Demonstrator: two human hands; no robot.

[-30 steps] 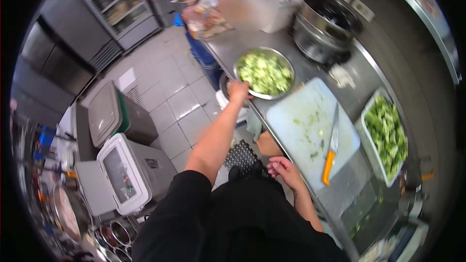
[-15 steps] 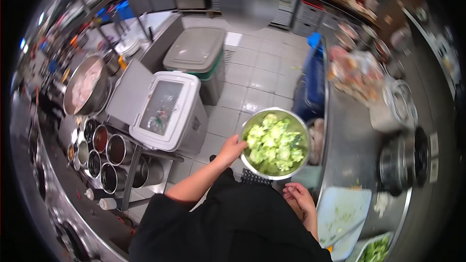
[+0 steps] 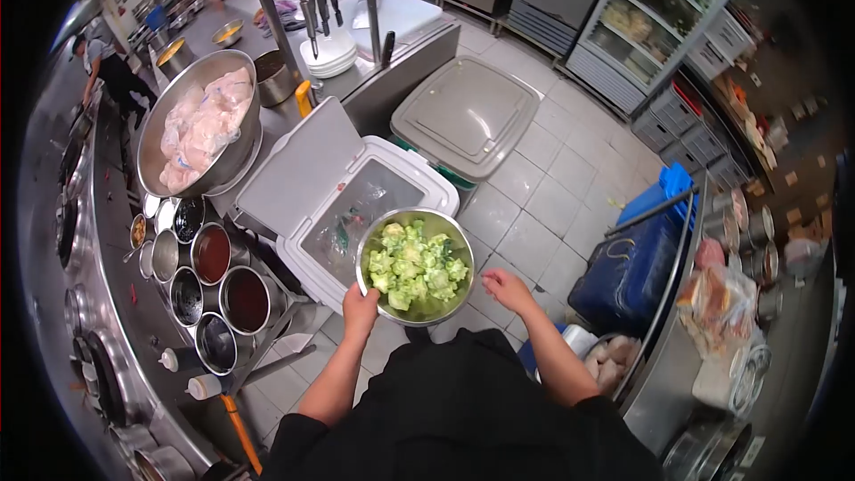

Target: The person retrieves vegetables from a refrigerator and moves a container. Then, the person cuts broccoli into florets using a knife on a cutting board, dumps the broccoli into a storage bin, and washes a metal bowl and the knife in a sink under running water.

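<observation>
A steel bowl point(image 3: 459, 298) full of chopped green vegetable pieces point(image 3: 419, 267) is held up in front of my body. My left hand point(image 3: 360, 310) grips its rim at the lower left. To the right of the bowl and apart from it, my right hand point(image 3: 506, 289) has its fingers curled, and I cannot make out whether anything is in them. Behind the bowl stands a bin point(image 3: 436, 187) with its lid raised, showing clear plastic inside. The bowl overlaps the near part of this bin in the view.
A lidded grey bin point(image 3: 468, 116) stands beyond. At left are sauce pots point(image 3: 245, 298) and a large bowl of pale meat point(image 3: 205, 129). Blue containers point(image 3: 628, 276) and a steel counter point(image 3: 663, 383) are at right. A person point(image 3: 116, 71) stands far left.
The bowl of greens has left the right counter and come across to the open bin, held by my left hand. The view has turned left, and the cutting board is out of sight.
</observation>
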